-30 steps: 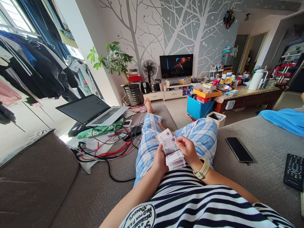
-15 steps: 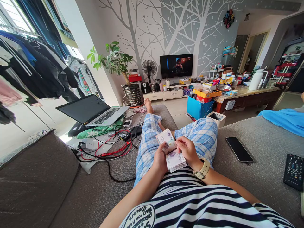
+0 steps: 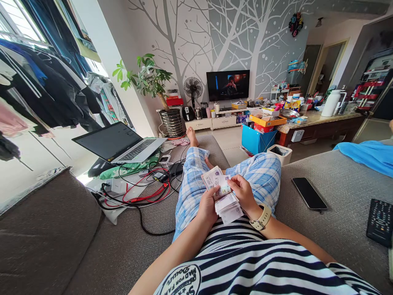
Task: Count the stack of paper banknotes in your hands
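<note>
My left hand (image 3: 208,205) is closed round a stack of banknotes (image 3: 211,177), its thumb lying across the top one. The notes are pale, and a large 5 shows on one of them. At that note's right edge, my right hand (image 3: 243,192) pinches a banknote (image 3: 225,186) between thumb and fingers. Below, more banknotes (image 3: 231,213) hang folded over toward my striped shirt, their lower ends fanned out. My left fingers behind the stack are hidden. A pale watch (image 3: 261,218) is on my right wrist.
I sit with legs in plaid trousers (image 3: 193,176) on a grey sofa (image 3: 147,258). Left are an open laptop (image 3: 123,143) and tangled cables (image 3: 153,188). A phone (image 3: 309,193) and a remote control (image 3: 380,221) lie right. Ahead stands a blue bin (image 3: 258,139).
My right hand has moved one banknote across the stack, and its 5 now sits lower. Another note has dropped onto the lower bunch, which fans out further.
</note>
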Demonstrator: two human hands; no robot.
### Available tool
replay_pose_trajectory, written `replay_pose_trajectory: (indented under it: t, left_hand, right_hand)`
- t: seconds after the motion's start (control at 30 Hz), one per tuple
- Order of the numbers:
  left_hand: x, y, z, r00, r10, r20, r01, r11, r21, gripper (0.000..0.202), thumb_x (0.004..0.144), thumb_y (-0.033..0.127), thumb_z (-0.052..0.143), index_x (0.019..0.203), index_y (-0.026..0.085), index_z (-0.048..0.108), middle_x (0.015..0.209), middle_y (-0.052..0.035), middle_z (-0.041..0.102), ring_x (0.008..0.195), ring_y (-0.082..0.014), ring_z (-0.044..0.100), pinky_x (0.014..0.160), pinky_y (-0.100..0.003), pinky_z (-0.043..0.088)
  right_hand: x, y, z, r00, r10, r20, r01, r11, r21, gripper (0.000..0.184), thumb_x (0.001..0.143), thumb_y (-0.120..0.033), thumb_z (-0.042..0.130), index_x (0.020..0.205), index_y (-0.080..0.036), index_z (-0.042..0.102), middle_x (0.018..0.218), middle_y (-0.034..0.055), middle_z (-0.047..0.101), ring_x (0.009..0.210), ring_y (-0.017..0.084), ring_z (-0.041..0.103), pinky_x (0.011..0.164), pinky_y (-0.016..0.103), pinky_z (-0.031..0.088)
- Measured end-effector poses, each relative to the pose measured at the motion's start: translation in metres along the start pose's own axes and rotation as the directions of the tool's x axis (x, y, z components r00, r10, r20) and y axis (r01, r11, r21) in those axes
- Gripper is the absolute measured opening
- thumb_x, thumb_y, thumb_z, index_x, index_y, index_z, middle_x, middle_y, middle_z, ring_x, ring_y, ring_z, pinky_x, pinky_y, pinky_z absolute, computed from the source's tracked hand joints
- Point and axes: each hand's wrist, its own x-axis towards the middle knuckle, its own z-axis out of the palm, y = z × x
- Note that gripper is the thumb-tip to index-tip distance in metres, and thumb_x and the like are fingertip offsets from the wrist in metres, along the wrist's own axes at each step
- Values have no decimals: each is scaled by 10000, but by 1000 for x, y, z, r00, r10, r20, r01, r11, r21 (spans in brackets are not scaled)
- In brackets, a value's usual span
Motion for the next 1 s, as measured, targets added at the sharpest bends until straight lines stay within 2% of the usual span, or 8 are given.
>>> replay_pose_trajectory:
  t: [0.13, 0.27, 0.5, 0.73, 1.0]
  left_hand:
    - [3, -2, -1, 999, 32, -17, -32, 999, 26, 360, 688, 92, 639, 1047, 113, 611, 863, -112, 734, 751, -262, 712, 741, -406, 569]
    - [1, -1, 1, 999, 33, -9, -33, 999, 27, 365, 685, 92, 637, 1049, 113, 614, 866, -114, 735, 758, -259, 713, 752, -402, 569]
    - [2, 1, 4, 1000, -23, 7, 23, 999, -41, 336, 795, 269, 574, 1091, 117, 618, 925, -119, 735, 889, -294, 702, 802, -428, 558]
    - [4, 1, 5, 1000, -28, 13, 28, 998, -47, 257, 873, 305, 495, 1018, 150, 639, 969, -83, 729, 1044, -330, 651, 819, -437, 546]
    - [3, 2, 6, 999, -32, 1, 32, 999, -41, 274, 874, 289, 474, 1026, 135, 642, 968, -76, 736, 1046, -328, 650, 821, -438, 545]
  right_hand:
    - [0, 2, -1, 1000, -24, 15, 24, 999, -28, 337, 829, -454, 586, 640, -202, 466, 578, -49, 410, 548, 118, 369, 521, 248, 310]
    - [0, 2, -1, 999, -38, 12, 39, 997, -73, 329, 831, -440, 574, 633, -200, 468, 574, -47, 417, 554, 119, 364, 528, 248, 309]
    - [-1, 2, -1, 999, -41, 16, 42, 997, -66, 325, 830, -443, 574, 640, -198, 476, 572, -46, 425, 545, 118, 365, 516, 244, 307]
    - [-4, -4, -1, 997, -69, 39, 72, 996, -58, 323, 841, -451, 568, 654, -201, 489, 587, -41, 432, 554, 122, 380, 521, 242, 320]
    - [-7, -9, 0, 993, -96, 62, 99, 994, -49, 291, 847, -422, 565, 670, -196, 523, 597, -32, 451, 564, 124, 396, 532, 243, 333]
